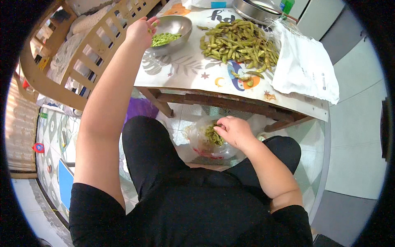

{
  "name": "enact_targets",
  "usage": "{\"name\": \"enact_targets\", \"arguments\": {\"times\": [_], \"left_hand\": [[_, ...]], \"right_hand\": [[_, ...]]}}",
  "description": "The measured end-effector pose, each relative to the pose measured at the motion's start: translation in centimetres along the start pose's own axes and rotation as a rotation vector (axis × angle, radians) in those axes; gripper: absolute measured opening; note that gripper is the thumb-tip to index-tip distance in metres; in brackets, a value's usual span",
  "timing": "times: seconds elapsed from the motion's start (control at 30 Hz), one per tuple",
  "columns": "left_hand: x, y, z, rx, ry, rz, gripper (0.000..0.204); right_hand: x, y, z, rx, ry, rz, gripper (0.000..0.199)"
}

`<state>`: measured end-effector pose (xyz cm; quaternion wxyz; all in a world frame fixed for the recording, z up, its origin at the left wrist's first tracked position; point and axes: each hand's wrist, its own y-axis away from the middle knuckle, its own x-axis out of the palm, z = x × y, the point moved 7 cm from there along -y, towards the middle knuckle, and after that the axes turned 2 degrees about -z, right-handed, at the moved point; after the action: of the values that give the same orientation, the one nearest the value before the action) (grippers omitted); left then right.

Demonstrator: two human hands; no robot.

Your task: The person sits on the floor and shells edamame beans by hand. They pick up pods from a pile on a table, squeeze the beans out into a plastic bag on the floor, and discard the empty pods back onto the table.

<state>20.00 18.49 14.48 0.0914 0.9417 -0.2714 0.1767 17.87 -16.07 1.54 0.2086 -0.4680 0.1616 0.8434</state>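
My left hand (141, 33) reaches over the near-left rim of a metal bowl (181, 31). Its fingers are curled, with bits of green bean showing at the fingertips. Shelled green soybeans (165, 39) lie in the bowl. Lower down, in front of the table, my right hand (235, 132) is above a clear plastic bag (198, 138) with greenish-brown pods or shells (214, 138) in it. Thumb and fingers pinch together there; what they hold, if anything, blends with the pods behind. A large heap of soybean pods (240, 43) covers the table's middle.
A white bag (304, 61) lies right of the heap on the printed tablecloth (185, 76). Behind stand a metal pan (255, 12) and a green bottle (287, 5). A wooden crib rail (78, 78) runs along the left; a purple bag (140, 110) sits under the table.
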Motion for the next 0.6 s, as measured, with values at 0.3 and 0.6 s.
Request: {"name": "enact_targets", "arguments": {"times": [0.3, 0.6], "left_hand": [[0.3, -0.8, -0.5, 0.237, -0.501, 0.017, 0.02], [1.5, -0.8, 0.3, 0.276, -0.684, 0.203, 0.033]], "right_hand": [[-1.2, 0.2, 0.7, -0.152, -0.07, -0.143, 0.022], [-12.2, 0.9, 0.9, -0.314, 0.1, -0.866, 0.007]]}}
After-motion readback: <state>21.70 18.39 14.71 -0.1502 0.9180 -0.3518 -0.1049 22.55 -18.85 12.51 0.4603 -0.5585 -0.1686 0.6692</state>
